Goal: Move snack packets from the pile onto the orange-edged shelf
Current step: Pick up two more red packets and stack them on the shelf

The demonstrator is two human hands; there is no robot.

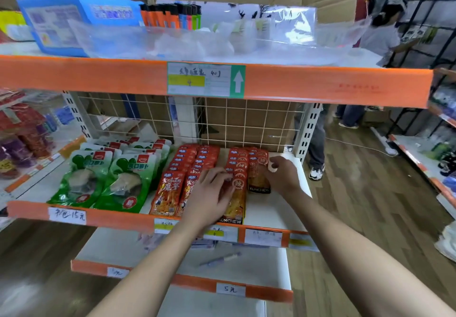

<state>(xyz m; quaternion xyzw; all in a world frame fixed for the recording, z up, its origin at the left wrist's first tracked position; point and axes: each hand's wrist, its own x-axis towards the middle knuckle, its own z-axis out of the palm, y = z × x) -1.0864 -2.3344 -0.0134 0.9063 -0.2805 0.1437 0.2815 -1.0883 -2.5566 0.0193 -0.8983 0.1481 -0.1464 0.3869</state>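
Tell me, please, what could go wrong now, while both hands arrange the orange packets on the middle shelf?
1. The front packet under the left hand reaches the shelf lip; a forward push may slide it off.
2. The rows overlap like tiles, so the right hand, touching the right row, may knock it askew.
3. The left hand lies close to the red packets and may shift them.

I see orange-and-black glossy snack packets (257,181) with round red seals | lying flat, overlapped in two front-to-back rows, centre of frame | on white metal shelf with orange front edge (271,208) | left row's front packet reaches that edge
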